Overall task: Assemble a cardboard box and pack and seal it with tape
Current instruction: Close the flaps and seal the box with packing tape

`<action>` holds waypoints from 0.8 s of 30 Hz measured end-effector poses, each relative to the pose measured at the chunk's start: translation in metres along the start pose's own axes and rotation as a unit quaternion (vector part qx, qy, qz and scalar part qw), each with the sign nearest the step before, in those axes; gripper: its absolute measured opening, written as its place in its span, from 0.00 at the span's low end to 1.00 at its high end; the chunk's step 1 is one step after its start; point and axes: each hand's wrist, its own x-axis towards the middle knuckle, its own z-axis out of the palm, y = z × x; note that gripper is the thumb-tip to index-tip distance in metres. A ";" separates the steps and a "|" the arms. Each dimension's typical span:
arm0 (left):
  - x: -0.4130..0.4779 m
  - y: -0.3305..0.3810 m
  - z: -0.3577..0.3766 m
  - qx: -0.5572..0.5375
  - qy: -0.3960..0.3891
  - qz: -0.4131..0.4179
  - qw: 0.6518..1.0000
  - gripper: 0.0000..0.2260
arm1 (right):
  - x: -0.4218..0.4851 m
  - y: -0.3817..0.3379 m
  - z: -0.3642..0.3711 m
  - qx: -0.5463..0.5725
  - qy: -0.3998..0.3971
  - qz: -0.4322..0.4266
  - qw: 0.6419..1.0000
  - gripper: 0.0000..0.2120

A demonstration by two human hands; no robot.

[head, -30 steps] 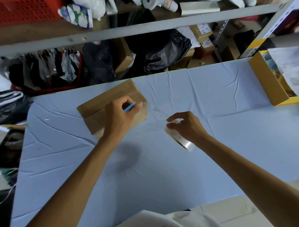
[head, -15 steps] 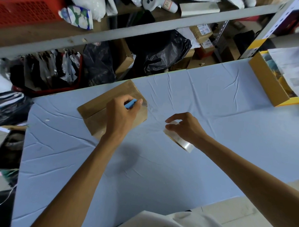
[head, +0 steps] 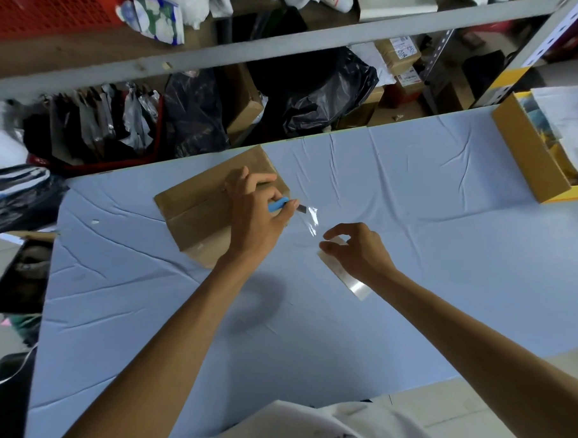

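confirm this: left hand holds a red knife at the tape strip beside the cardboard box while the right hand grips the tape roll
Not quite: the knife is blue, not red, as the head view shows. The left hand holds the blue knife at the tape strip beside the cardboard box while the right hand grips the tape roll.
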 end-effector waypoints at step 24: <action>0.000 -0.002 0.002 0.110 -0.035 0.038 0.993 0.08 | -0.006 -0.019 -0.008 0.015 -0.041 -0.031 0.999 0.07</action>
